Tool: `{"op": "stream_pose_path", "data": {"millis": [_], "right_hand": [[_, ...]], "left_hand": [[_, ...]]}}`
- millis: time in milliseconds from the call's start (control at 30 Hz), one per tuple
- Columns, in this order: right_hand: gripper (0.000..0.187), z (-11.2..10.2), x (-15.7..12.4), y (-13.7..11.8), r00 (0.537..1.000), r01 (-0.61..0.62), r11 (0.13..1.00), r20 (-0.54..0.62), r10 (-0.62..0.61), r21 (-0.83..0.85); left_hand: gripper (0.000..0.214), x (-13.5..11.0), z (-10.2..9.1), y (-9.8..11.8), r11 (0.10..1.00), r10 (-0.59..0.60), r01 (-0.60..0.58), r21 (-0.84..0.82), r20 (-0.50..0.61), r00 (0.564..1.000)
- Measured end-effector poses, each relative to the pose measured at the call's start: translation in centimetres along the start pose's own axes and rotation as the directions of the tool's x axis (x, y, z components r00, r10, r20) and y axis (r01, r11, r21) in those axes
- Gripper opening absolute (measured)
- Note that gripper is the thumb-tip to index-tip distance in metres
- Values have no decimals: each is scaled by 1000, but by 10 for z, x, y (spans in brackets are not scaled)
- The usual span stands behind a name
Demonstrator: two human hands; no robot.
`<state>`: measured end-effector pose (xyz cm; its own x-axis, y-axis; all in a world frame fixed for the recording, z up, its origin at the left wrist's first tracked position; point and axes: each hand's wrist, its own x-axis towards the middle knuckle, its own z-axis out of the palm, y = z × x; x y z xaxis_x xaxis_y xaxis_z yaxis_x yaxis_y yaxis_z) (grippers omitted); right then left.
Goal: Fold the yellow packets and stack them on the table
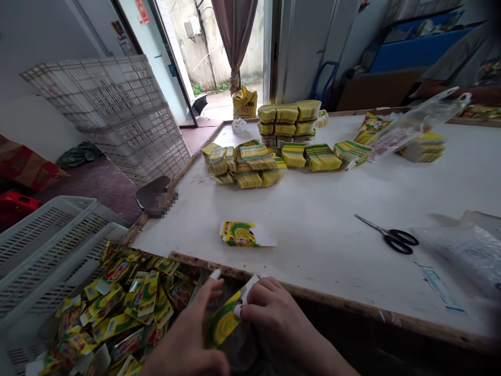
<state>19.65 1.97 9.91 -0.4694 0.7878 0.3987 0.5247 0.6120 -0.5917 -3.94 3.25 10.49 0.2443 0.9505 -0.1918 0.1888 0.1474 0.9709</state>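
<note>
A small yellow-and-green printed carton (226, 322) with a white flap is pinched in my right hand (276, 308), just below the table's front edge. My left hand (190, 334) is close beside the carton's left side, thumb and fingers spread apart; I see no grip on it. White wrapping covers some fingertips on both hands. On the table in front lies one carton (240, 233) with a white end. To the left of my left hand, many similar cartons (136, 300) are heaped in a loose pile.
Bundled stacks of flat yellow cartons (254, 164) stand farther back on the white table (313, 203). Scissors (395, 240) and clear plastic (465, 250) lie at right. White crates (117, 115) are stacked at left. A person's arm (434, 89) shows at far right.
</note>
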Motion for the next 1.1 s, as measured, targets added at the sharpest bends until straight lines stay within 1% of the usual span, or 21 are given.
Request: {"op": "stream_pose_path", "data": {"millis": [33, 100, 167, 200, 233, 267, 300, 333, 400, 433, 500, 567, 633, 767, 833, 867, 900, 1000, 1033, 1067, 1100], "right_hand": [[25, -3, 1, 0, 999, 41, 999, -23, -41, -9], [24, -4, 0, 1, 992, 43, 999, -116, -43, 1], [39, 1, -4, 3, 960, -69, 994, -266, 90, 87], [51, 4, -6, 5, 922, -143, 973, -333, 197, 180], [60, 8, -7, 6, 880, -203, 931, -361, 310, 303], [64, 12, -8, 8, 848, -246, 862, -332, 413, 442], [61, 15, -8, 9, 835, -277, 770, -253, 489, 575], [54, 18, -8, 10, 835, -300, 664, -148, 530, 685], [44, 22, -4, 11, 850, -342, 452, 67, 522, 824], [43, 24, -3, 11, 850, -362, 359, 147, 507, 860], [39, 26, 1, 9, 834, -384, 226, 231, 502, 895], [40, 27, 3, 7, 815, -395, 157, 267, 514, 905], [46, 29, 4, 5, 812, -397, 125, 285, 509, 909], [54, 33, 3, 7, 807, -409, 55, 333, 487, 911], [55, 34, 1, 10, 809, -433, 68, 354, 469, 899], [55, 33, 1, 10, 819, -441, 116, 347, 457, 890], [53, 32, 0, 9, 837, -440, 199, 319, 445, 876], [44, 26, -2, 3, 910, -371, 571, 163, 382, 733], [49, 25, -3, 0, 934, -331, 681, 125, 335, 653], [57, 24, -3, -3, 952, -294, 763, 108, 286, 575], [65, 24, -4, -5, 964, -262, 818, 111, 240, 512]], "left_hand": [[97, -1, 10, -3, 996, -20, 18, 82, 15, 1000], [80, -1, 29, -9, 986, 1, 11, 168, -72, 997], [71, 2, 42, -14, 974, 77, -24, 226, -229, 970], [71, 3, 47, -15, 967, 119, -42, 252, -297, 947], [72, 5, 51, -16, 961, 157, -61, 271, -346, 925], [73, 6, 55, -16, 956, 187, -81, 281, -373, 909], [73, 6, 57, -17, 953, 208, -98, 285, -385, 899], [73, 7, 60, -17, 951, 221, -110, 290, -386, 895], [70, 8, 64, -18, 936, 248, -118, 331, -383, 890], [69, 8, 65, -19, 922, 267, -120, 367, -381, 885], [66, 8, 67, -23, 886, 306, -130, 445, -351, 885], [65, 7, 68, -29, 856, 327, -150, 495, -293, 898], [64, 5, 69, -37, 844, 335, -176, 507, -242, 911], [57, 1, 73, -47, 852, 403, -294, 433, -182, 897], [49, 0, 75, -46, 867, 409, -322, 379, -176, 895], [46, -1, 75, -45, 878, 397, -313, 363, -184, 899], [46, -1, 75, -43, 887, 377, -291, 357, -200, 904], [58, 1, 74, -37, 906, 317, -236, 351, -195, 928], [61, 2, 74, -36, 910, 307, -233, 344, -178, 935], [62, 3, 74, -36, 911, 305, -237, 338, -162, 939], [61, 4, 75, -35, 910, 309, -246, 335, -149, 939]]}}
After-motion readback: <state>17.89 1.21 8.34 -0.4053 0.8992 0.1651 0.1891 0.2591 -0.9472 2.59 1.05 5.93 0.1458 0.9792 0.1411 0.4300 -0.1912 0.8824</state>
